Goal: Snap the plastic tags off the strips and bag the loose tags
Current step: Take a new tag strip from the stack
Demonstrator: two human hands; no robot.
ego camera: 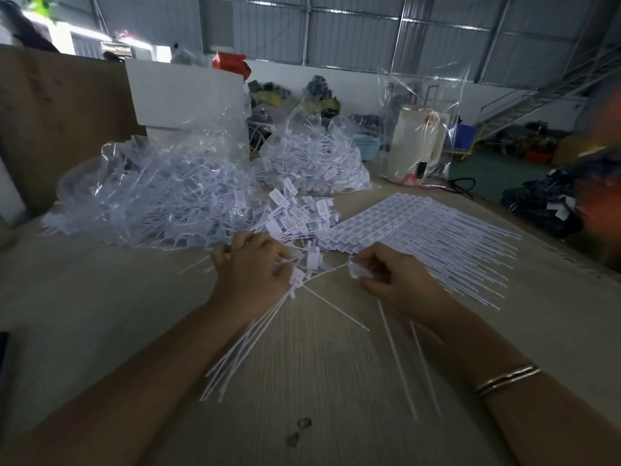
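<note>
Two hands busy: left hand (250,264) grips a tag bundle (255,334) to steady it, right hand (386,275) pinches one tag (357,270) w/ curled fingers to snap it.

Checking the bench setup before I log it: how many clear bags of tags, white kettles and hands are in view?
Clear bags of tags: 2
White kettle: 1
Hands: 2, left hand, right hand
Total: 5

The left hand (250,264) hides its bundle's tag heads; an orange blur (601,183) smears the right edge.
</note>
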